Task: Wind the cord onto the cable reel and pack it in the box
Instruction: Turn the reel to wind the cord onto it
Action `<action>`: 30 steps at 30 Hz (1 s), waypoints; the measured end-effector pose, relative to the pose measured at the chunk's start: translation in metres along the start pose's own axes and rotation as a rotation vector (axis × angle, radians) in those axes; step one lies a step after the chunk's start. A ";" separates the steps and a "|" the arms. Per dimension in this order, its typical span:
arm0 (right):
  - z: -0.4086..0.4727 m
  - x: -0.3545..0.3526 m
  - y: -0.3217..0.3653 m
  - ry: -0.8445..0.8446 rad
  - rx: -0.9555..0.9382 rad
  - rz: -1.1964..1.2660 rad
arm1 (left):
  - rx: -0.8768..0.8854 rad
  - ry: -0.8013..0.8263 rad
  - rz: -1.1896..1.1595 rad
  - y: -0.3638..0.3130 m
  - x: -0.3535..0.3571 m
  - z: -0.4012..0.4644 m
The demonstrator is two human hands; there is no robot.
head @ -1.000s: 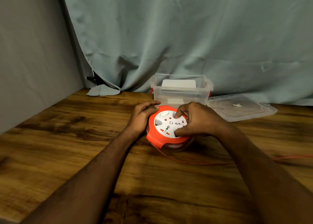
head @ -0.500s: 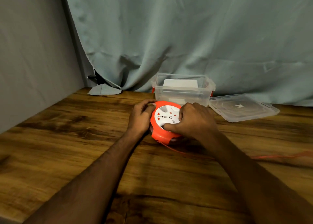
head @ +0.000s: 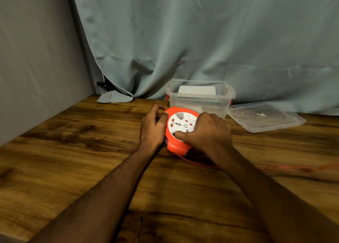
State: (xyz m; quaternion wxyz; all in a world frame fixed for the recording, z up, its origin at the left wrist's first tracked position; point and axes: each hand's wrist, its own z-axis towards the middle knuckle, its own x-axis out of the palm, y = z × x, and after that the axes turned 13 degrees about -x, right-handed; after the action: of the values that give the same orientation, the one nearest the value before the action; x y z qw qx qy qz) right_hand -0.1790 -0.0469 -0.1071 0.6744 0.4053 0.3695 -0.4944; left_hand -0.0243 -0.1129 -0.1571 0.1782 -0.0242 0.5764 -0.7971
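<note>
An orange cable reel [head: 176, 145] with a white socket face lies tilted on the wooden table [head: 73, 151], just in front of a clear plastic box [head: 200, 103]. My left hand [head: 153, 127] grips the reel's left rim. My right hand [head: 207, 132] rests on the white face, its forefinger pressed into the face near the lower edge. A thin orange cord [head: 201, 164] runs from under the reel to the right across the table, blurred further out. The box stands open with a white object inside.
The box's clear lid [head: 264, 117] lies flat to the right of the box. A grey-green curtain [head: 201, 40] hangs behind the table and a grey wall [head: 36, 59] closes the left side.
The white face has turned under my right hand; its round button moved from upper left to upper right. My right hand swung round to the reel's lower right. The cord has shifted on the table.
</note>
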 end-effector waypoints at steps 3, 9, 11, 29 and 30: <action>-0.003 0.005 0.003 -0.060 0.034 0.040 | 0.011 -0.006 -0.004 -0.001 0.000 -0.002; 0.000 0.007 0.001 -0.065 0.032 0.094 | -0.088 0.042 -0.100 -0.001 0.007 -0.002; 0.004 0.003 -0.003 -0.044 -0.040 0.111 | -0.116 0.053 -0.134 0.001 0.007 0.001; 0.010 -0.020 -0.040 0.221 -0.276 0.083 | -0.231 0.206 -0.336 0.001 0.001 0.009; 0.010 -0.020 -0.041 0.218 -0.276 0.085 | -0.231 0.202 -0.337 0.000 0.001 0.009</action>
State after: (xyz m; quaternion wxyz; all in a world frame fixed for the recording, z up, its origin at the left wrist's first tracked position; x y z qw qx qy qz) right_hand -0.2220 -0.0562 -0.0925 0.6998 0.3754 0.4871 -0.3633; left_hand -0.0234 -0.1213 -0.1547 -0.0199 -0.0606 0.6666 -0.7427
